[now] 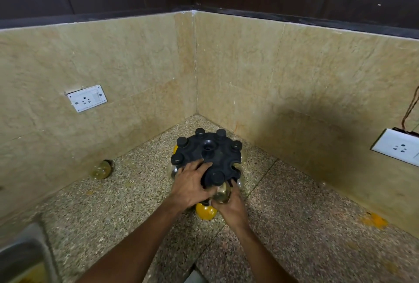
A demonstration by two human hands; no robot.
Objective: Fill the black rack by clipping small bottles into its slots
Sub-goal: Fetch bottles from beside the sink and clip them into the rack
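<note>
The round black rack (212, 154) stands on the speckled counter in the corner, with several black-capped small bottles hanging around its rim. My left hand (191, 183) lies flat on the rack's near left edge, fingers spread over its top. My right hand (231, 203) grips a clear small bottle (221, 193) with a black cap, held at the slot on the rack's near edge. A yellow-filled bottle (205, 211) shows below and between my hands. Another small bottle (103, 168) lies on its side by the left wall.
Tiled walls close in behind and on both sides of the rack. A white socket (87, 98) sits on the left wall, another socket (398, 146) on the right. A steel sink (21, 257) is at the lower left. A yellow spill (374, 220) marks the counter at right.
</note>
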